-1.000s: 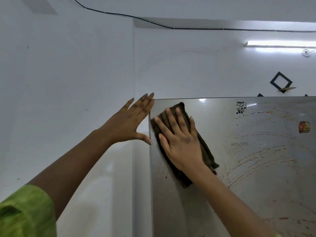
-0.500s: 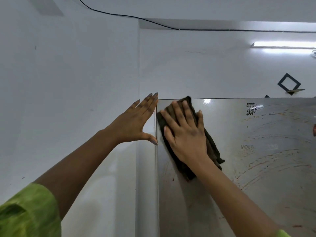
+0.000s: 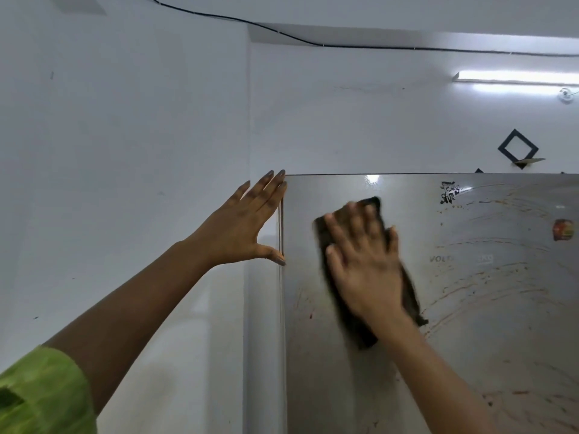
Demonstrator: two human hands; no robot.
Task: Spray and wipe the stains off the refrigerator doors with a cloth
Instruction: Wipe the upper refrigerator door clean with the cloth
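Note:
The steel refrigerator door (image 3: pixel 470 339) fills the lower right, streaked with reddish-brown arcs of stain across its right half. My right hand (image 3: pixel 365 261) lies flat with fingers spread on a dark brown cloth (image 3: pixel 351 327) and presses it against the upper left part of the door; the hand is motion-blurred. My left hand (image 3: pixel 247 223) is flat with straight fingers against the door's left edge near the top corner, thumb touching the edge. No spray bottle is in view.
A white wall (image 3: pixel 125 183) stands close to the left of the refrigerator, leaving a narrow gap. A round red sticker (image 3: pixel 563 229) and a black sticker (image 3: pixel 449 192) sit on the door. A tube light (image 3: pixel 517 77) glows at upper right.
My right hand has slid the cloth to the right and a little down, away from the door's top left corner. My left hand has stayed on the door's edge.

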